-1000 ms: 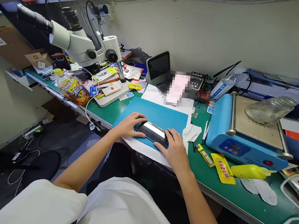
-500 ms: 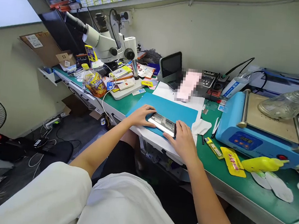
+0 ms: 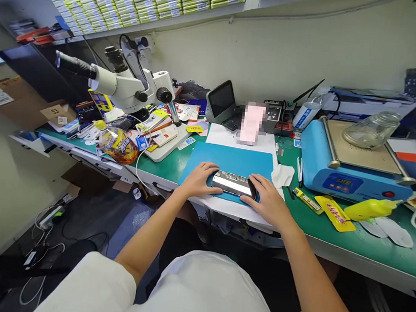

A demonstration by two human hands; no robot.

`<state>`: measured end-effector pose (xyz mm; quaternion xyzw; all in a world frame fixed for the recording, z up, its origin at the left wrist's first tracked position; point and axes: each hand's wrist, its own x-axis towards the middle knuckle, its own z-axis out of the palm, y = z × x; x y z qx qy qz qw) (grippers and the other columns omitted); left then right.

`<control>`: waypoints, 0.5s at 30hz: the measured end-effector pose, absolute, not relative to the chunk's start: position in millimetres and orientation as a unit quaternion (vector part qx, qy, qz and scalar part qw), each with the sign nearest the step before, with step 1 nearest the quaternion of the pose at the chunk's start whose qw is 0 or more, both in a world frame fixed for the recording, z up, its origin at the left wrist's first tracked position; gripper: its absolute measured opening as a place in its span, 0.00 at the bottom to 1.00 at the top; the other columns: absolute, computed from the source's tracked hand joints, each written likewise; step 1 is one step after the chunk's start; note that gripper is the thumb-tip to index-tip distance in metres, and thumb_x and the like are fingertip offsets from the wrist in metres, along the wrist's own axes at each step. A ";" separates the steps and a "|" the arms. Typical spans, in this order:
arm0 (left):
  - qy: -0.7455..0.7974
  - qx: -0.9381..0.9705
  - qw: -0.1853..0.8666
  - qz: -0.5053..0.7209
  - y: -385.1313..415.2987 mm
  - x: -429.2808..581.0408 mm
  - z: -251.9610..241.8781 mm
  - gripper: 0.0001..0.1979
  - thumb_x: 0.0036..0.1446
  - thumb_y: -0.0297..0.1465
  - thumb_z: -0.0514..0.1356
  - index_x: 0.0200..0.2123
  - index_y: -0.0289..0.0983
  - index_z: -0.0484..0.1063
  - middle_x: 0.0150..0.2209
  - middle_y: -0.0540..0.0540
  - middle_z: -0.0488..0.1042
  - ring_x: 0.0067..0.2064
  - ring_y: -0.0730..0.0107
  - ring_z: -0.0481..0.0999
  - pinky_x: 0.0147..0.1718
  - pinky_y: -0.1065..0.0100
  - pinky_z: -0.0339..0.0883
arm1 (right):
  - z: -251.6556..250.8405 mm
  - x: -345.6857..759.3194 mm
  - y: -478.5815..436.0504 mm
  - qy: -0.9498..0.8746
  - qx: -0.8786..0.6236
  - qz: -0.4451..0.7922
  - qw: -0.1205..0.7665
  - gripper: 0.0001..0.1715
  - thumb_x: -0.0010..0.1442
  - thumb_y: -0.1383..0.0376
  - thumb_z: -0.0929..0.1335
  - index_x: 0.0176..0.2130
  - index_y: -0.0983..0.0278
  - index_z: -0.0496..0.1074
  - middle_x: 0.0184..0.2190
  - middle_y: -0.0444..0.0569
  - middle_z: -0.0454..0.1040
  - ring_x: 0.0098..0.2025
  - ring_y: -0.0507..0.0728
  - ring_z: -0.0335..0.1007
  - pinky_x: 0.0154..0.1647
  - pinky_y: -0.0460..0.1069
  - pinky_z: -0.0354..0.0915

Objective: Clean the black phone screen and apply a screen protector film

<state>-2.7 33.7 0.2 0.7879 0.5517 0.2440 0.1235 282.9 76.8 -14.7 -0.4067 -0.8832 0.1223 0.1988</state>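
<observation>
A dark smartphone [image 3: 234, 183] with a shiny screen lies flat on a blue work mat [image 3: 229, 160] near the front edge of the green bench. My left hand [image 3: 200, 179] rests at its left end with fingers curled round the edge. At the phone's right end my right hand [image 3: 267, 201] grips it, thumb and fingers closed on the edge. Both forearms reach forward from my lap, which is covered by a white garment.
A stereo microscope [image 3: 126, 87] stands at the left among a snack bag [image 3: 120, 146] and small boxes. A blue heating machine [image 3: 343, 164] with a glass jar [image 3: 370, 130] sits to the right. A yellow bottle [image 3: 368, 209], yellow packets [image 3: 335, 213] and a white wipe [image 3: 282, 175] lie nearby.
My head has turned, so the bench shifts in view. Both hands stay at the phone's ends; the phone sits about where it was on the mat.
</observation>
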 end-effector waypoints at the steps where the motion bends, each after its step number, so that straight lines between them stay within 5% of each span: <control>1: 0.553 0.786 0.126 0.244 33.8 -2.7 -0.2 0.34 0.53 0.46 0.72 0.59 0.38 0.71 0.61 0.41 0.70 0.65 0.49 0.65 0.64 0.52 0.62 | -14.5 283.1 75.7 -0.881 -0.407 0.125 0.204 0.43 0.66 0.42 0.64 0.67 0.65 0.64 0.65 0.63 0.69 0.67 0.74 0.63 0.63 0.68 0.65; 6: 0.561 0.779 0.141 0.243 33.9 -1.2 -1.6 0.34 0.55 0.47 0.71 0.59 0.38 0.70 0.62 0.40 0.70 0.66 0.48 0.64 0.65 0.50 0.62 | -6.3 284.3 70.0 -0.850 -0.419 0.163 0.275 0.35 0.67 0.45 0.65 0.64 0.61 0.69 0.63 0.59 0.71 0.65 0.70 0.66 0.63 0.65 0.67; 10: 0.562 0.776 0.152 0.242 34.7 0.0 -1.9 0.33 0.56 0.47 0.71 0.61 0.41 0.69 0.62 0.41 0.69 0.66 0.48 0.64 0.64 0.48 0.62 | 6.0 294.3 80.0 -0.778 -0.499 0.115 0.365 0.22 0.69 0.49 0.64 0.46 0.59 0.80 0.56 0.57 0.76 0.60 0.68 0.70 0.62 0.64 0.67; 12: 0.563 0.774 0.157 0.243 35.3 0.5 -2.0 0.34 0.57 0.47 0.70 0.61 0.41 0.68 0.62 0.41 0.69 0.66 0.47 0.64 0.64 0.47 0.62 | 8.9 302.2 90.3 -0.759 -0.553 0.090 0.331 0.24 0.67 0.48 0.64 0.39 0.60 0.82 0.57 0.59 0.75 0.60 0.71 0.69 0.60 0.67 0.67; 15: 0.565 0.772 0.163 0.242 36.1 1.0 -2.1 0.34 0.57 0.48 0.70 0.62 0.41 0.67 0.62 0.40 0.69 0.66 0.46 0.64 0.64 0.46 0.63 | 7.1 310.8 103.4 -0.758 -0.601 0.096 0.235 0.26 0.66 0.47 0.65 0.43 0.61 0.84 0.58 0.60 0.74 0.60 0.74 0.68 0.57 0.70 0.68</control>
